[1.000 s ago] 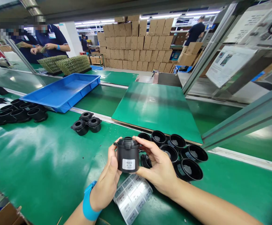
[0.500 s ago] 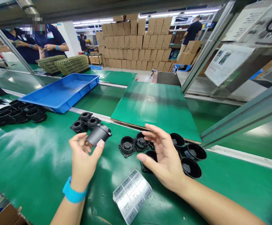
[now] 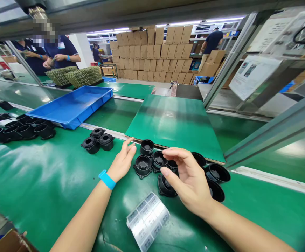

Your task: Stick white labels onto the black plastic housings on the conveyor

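My left hand [image 3: 122, 159], with a blue wristband, is empty and its fingers stretch forward. Just beyond its fingertips stands a black round housing [image 3: 147, 147], its open end up. My right hand [image 3: 187, 175] hovers with thumb and fingers apart, nothing visible between them. Below and behind it are several more black housings, such as a flanged one [image 3: 166, 186] and a wider-looking one [image 3: 217, 172]; the hand partly hides some of them. Between my forearms lies a curled sheet of silver labels [image 3: 149, 220].
Three black housings [image 3: 90, 144] stand flange up on the green bench [image 3: 63, 182]. A blue tray [image 3: 73, 105] sits behind them, with many black cups [image 3: 26, 131] at the left. A green board [image 3: 173, 122] lies ahead; a metal post [image 3: 275, 129] rises at right. Co-workers stand beyond.
My left hand has moved right and let go of the black housing, which now stands at the back of the group in front of me. My right hand has barely moved.
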A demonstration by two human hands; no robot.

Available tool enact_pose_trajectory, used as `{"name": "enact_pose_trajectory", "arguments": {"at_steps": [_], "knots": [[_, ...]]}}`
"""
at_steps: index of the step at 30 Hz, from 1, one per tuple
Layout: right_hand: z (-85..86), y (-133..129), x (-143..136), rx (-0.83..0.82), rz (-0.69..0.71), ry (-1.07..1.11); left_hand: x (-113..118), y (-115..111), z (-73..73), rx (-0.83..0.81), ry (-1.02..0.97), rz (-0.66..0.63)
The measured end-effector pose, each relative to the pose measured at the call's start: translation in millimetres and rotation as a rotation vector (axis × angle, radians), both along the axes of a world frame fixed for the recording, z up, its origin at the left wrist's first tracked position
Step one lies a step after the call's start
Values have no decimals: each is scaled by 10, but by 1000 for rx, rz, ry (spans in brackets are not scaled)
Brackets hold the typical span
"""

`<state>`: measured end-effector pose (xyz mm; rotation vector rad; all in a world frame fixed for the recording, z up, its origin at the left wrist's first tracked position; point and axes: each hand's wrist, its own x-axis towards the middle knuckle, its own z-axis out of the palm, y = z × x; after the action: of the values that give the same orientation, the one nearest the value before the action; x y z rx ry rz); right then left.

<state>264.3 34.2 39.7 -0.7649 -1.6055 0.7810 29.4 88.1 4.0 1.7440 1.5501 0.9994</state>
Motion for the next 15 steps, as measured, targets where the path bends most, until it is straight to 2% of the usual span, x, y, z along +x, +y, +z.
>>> {"name": "enact_pose_trajectory", "arguments": {"at_steps": [3, 5, 7, 9, 12, 15], "knots": [[78, -48, 12, -65, 194, -182, -43, -476, 125, -10, 6, 51], [83, -123, 14, -108, 372, -347, -55, -912, 132, -16, 134, 62], [24, -232, 23, -119, 470, -473, -36, -1328, 43, -15, 314, 50], [-86, -355, 47, -125, 491, -550, 6, -1632, -103, -8, 414, 21], [-272, -498, 89, -159, 510, -607, 74, -1819, -269, 11, 420, 17], [-416, -541, 79, -226, 515, -564, 110, -1806, -287, -17, 294, 38]]}}
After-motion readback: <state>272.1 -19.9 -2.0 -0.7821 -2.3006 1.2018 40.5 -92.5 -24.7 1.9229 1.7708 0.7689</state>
